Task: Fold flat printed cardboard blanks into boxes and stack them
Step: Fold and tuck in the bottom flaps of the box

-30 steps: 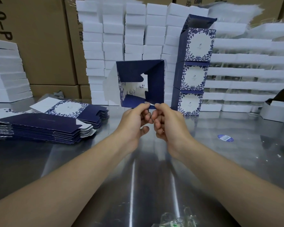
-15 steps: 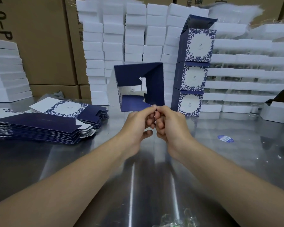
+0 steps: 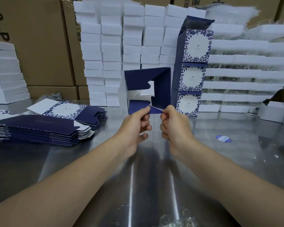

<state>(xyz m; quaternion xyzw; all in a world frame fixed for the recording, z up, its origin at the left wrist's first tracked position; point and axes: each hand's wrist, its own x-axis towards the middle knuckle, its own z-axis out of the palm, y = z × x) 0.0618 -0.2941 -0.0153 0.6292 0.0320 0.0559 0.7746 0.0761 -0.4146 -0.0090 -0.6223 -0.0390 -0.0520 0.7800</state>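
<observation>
Left hand and right hand each pinch the box's near bottom flaps above the table.

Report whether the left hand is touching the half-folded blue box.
Touching. The head view shows the left hand pinching the bottom flap of the half-folded box, with no gap between them; the right hand pinches the flap's other end.

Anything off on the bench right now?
Top box of the three-high stack has its lid flap standing open. A blue oval sticker lies loose on the steel table. Nothing else stands out.
</observation>
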